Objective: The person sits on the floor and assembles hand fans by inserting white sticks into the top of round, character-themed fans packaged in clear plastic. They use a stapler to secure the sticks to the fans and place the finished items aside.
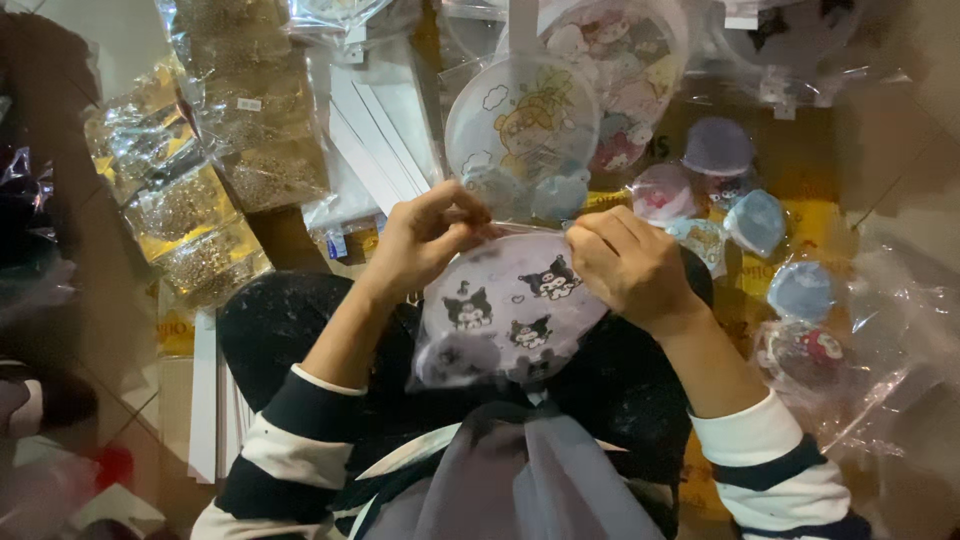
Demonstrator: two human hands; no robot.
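Over my lap I hold a round lavender fan with black cartoon figures (pixel 510 305), wrapped in a clear plastic bag. My left hand (pixel 420 240) pinches the bag's top edge at the upper left. My right hand (pixel 625 262) grips the top edge at the upper right, fingers curled over it. Both hands sit close together at the bag's opening. My sleeves are striped black and white.
On the floor beyond lie more round cartoon fans (pixel 520 125) in clear bags, several small round pouches (pixel 755 220) to the right, bags of small gold-coloured parts (pixel 205 215) to the left, white strips (pixel 205 400) and loose clear plastic (pixel 890 320).
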